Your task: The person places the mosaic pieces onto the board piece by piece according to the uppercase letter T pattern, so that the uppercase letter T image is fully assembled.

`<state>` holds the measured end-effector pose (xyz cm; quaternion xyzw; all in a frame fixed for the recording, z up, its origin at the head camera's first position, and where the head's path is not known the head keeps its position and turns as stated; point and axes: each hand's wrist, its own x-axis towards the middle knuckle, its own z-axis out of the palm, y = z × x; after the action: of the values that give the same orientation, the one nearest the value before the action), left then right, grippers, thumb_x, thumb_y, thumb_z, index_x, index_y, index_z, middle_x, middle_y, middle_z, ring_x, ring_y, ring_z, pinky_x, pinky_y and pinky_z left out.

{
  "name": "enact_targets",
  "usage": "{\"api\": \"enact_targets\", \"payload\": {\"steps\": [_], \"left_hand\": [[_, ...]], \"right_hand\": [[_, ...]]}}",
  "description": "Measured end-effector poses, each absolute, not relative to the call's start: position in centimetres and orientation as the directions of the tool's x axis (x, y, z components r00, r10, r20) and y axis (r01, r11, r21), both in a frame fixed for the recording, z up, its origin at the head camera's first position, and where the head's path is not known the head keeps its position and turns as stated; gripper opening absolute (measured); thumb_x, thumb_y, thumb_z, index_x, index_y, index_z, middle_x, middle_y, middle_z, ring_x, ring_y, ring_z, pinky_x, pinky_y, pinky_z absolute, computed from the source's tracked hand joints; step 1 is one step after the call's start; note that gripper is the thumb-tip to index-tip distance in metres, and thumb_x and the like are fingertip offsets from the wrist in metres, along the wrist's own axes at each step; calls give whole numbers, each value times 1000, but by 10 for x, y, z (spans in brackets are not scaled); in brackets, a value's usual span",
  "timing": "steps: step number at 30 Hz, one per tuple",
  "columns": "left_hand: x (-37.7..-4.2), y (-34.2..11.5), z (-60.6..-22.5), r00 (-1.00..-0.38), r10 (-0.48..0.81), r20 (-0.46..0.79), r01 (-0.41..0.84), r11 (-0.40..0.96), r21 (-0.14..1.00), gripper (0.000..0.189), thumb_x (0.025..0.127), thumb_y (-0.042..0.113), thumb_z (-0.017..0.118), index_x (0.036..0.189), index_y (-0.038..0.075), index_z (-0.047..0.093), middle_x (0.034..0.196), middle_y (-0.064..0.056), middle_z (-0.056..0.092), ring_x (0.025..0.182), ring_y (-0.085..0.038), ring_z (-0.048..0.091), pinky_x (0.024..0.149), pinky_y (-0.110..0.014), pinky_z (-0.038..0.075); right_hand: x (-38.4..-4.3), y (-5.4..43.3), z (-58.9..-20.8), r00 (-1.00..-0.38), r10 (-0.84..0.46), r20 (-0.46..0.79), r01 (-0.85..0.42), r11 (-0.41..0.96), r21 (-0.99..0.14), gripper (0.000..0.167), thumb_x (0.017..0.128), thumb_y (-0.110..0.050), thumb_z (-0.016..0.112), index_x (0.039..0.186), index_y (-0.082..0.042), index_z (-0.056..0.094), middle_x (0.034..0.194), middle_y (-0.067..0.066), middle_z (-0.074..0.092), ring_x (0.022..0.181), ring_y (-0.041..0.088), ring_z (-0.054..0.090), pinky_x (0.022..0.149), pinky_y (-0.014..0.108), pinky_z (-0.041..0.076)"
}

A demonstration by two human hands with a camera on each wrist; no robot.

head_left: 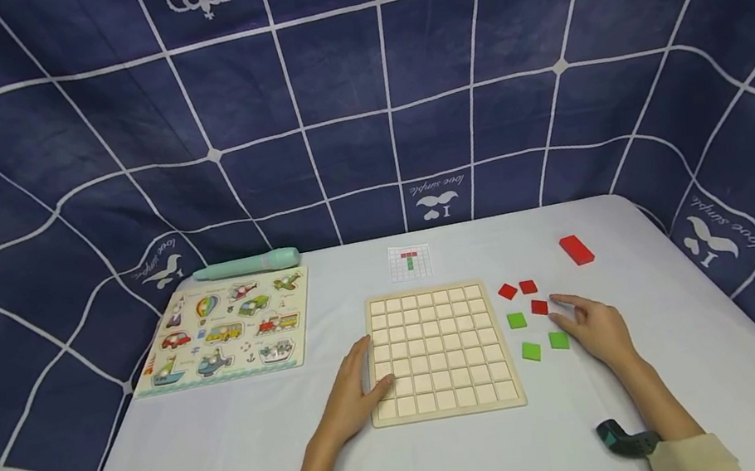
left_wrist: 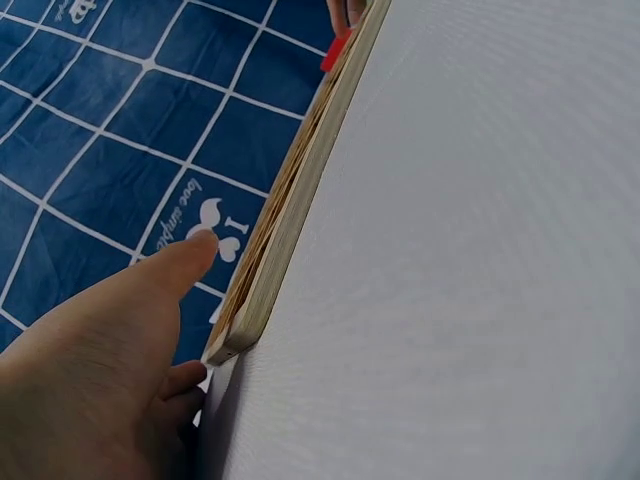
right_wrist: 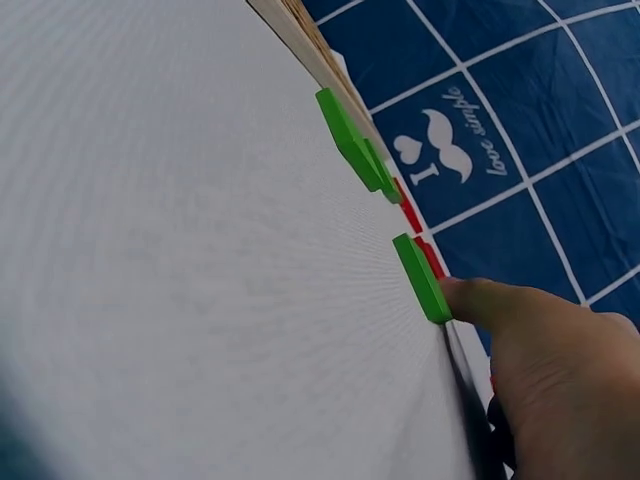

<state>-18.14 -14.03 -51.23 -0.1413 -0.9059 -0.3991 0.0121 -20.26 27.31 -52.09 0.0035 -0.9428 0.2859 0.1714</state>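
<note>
A square wooden grid board [head_left: 435, 336] lies on the white table before me. My left hand [head_left: 349, 400] rests at its left side, fingers along the edge and thumb over the rim. Three red tiles, one of them the nearest red tile [head_left: 539, 308], and three green tiles lie loose to the board's right. My right hand [head_left: 597, 327] is beside that red tile, index finger and thumb spread apart and holding nothing. The lower right green tile [head_left: 559, 340] lies just by the thumb; in the right wrist view, that green tile [right_wrist: 422, 280] overlaps the thumb tip.
Behind the board lies a small card [head_left: 409, 263] with a red and green T on a grid. A red block [head_left: 576, 250] sits at the back right. A picture puzzle board [head_left: 223, 330] and a mint-green pen-shaped thing [head_left: 246, 265] are at the back left.
</note>
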Motion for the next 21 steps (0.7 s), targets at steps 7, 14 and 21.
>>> {"api": "enact_targets", "payload": {"steps": [7,14,21], "left_hand": [[-180,-139,-511,-946,276,169,316,676,665,76,87,40,61,145,7,26,148,-16,26,137,-33,19,109,-51,16],[-181,-140,-511,-942,289,172,330,696,638,78,87,42,61,146,6,25,149,-16,23,137,-32,17,110,-49,13],[-192,-138,-514,-939,298,170,339,726,599,80,87,45,59,146,5,24,149,-16,23,138,-30,15,111,-45,12]], "right_hand": [[-205,271,-521,-947,69,313,-105,856,-507,41,80,-31,73,114,-9,66,47,-2,33,43,15,30,41,24,24],[-210,268,-521,-957,57,286,-97,863,-495,48,80,-36,72,117,-7,64,46,-1,34,42,15,29,39,24,26],[-216,267,-522,-955,62,290,-95,864,-495,45,79,-37,72,114,-9,66,47,-1,34,42,16,31,39,24,27]]}}
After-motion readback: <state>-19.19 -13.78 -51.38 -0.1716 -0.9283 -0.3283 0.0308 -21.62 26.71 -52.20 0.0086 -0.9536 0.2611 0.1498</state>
